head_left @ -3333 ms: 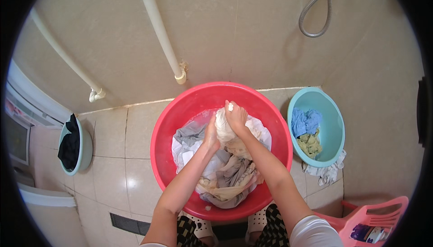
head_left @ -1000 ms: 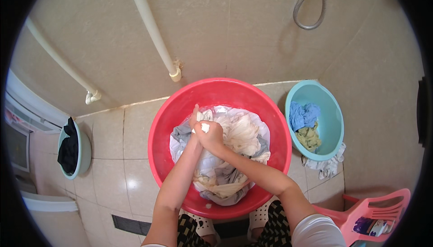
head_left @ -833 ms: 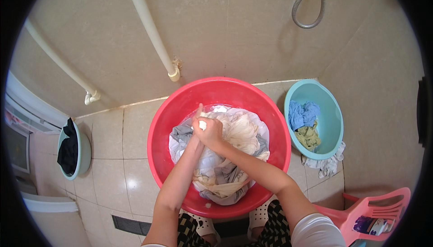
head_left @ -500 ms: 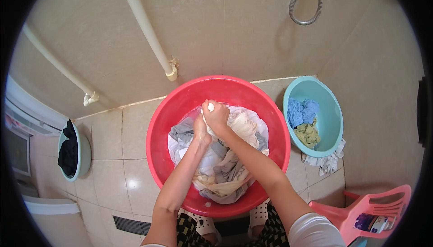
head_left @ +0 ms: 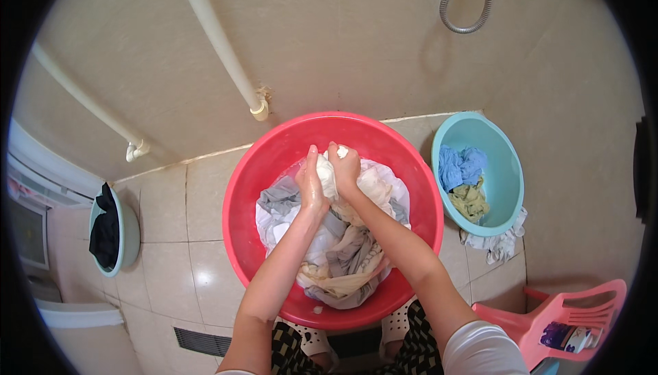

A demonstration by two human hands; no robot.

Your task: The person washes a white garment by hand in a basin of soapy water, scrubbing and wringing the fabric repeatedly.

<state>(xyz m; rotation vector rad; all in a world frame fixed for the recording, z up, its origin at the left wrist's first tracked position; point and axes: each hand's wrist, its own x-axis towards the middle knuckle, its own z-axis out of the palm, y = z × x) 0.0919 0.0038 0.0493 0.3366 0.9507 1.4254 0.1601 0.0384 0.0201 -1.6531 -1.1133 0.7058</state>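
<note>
Right hand (head_left: 346,171) clenched round white cloth (head_left: 327,177), left hand (head_left: 313,186) flat-palmed against it, above laundry heap (head_left: 351,253) inside red tub (head_left: 239,227). Looks like rubbing step; next stroke calls for firm right grip, left palm braced. Beyond, right: teal basin (head_left: 506,169).

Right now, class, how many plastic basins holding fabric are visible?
3: the big round red plastic basin, centre; the bright turquoise plastic basin, right; the pale turquoise plastic basin, far left. Others may be hidden.

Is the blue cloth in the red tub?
No, the blue cloth lies in the teal basin beside the red tub.
</note>
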